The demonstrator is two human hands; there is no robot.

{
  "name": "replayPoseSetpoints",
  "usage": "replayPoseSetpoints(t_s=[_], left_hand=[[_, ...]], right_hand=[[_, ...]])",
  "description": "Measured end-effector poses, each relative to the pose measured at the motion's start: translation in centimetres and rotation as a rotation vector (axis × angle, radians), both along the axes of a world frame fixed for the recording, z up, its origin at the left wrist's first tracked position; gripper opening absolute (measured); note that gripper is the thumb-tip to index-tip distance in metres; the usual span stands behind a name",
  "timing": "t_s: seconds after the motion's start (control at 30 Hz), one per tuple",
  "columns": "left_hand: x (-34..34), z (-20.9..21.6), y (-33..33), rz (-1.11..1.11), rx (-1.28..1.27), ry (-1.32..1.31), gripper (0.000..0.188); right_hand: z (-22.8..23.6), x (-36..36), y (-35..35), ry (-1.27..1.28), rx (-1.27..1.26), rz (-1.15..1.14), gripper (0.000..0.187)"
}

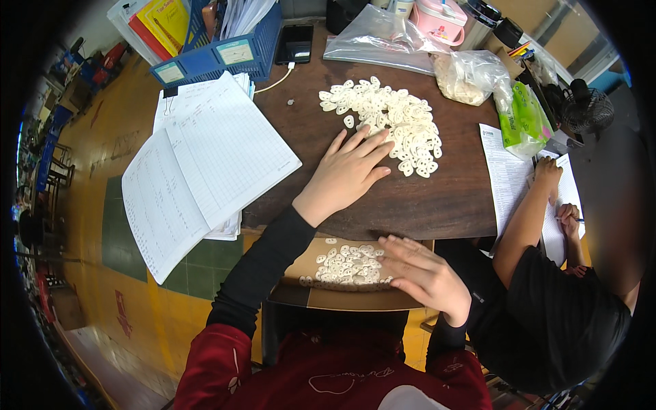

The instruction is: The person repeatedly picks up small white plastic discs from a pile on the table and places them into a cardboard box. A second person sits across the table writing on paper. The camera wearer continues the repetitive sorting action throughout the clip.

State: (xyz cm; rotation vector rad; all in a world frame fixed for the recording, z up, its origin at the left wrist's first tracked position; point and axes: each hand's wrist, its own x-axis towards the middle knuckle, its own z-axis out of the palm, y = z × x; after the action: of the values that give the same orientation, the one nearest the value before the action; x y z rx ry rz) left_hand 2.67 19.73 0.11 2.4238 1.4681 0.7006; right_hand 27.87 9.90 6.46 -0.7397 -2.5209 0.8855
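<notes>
Nearest, the right hand (427,273) stretches over the right end of a cardboard box (342,299), fingers extended and thumb apart; it seems to grip nothing, though whether it touches the small white pieces (348,265) heaped to its left, I cannot tell. Beyond it, the left hand (345,179) lies palm down above the dark tabletop (437,205), fingers spread and clasping nothing visible, fingertips at the near-left edge of a larger pile of white pieces (410,123). An open notebook (205,164) sits left of that hand; well to the right of both hands, another person (560,307) holds a pen over papers. Past the pile lie a clear plastic bag (386,37), a phone (294,45) and a blue basket (253,48).
</notes>
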Motion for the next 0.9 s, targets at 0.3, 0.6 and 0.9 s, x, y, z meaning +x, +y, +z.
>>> replayPoseSetpoints(t_s=[0.3,0.6,0.9], left_hand=[[-4.0,1.5,-5.0,-0.149,-0.193,-0.196,0.034],[-4.6,1.4,-4.8,0.047,-0.198,-0.576,0.022],[-3.9,0.8,-5.2,-0.004,-0.054,-0.333,0.018]], right_hand=[[0.6,-1.0,2.8,0.030,0.144,-0.193,0.039],[-2.1,-6.1,6.3,-0.052,0.307,-0.161,0.048],[-2.0,-3.4,3.8,-0.166,0.275,-0.197,0.046]])
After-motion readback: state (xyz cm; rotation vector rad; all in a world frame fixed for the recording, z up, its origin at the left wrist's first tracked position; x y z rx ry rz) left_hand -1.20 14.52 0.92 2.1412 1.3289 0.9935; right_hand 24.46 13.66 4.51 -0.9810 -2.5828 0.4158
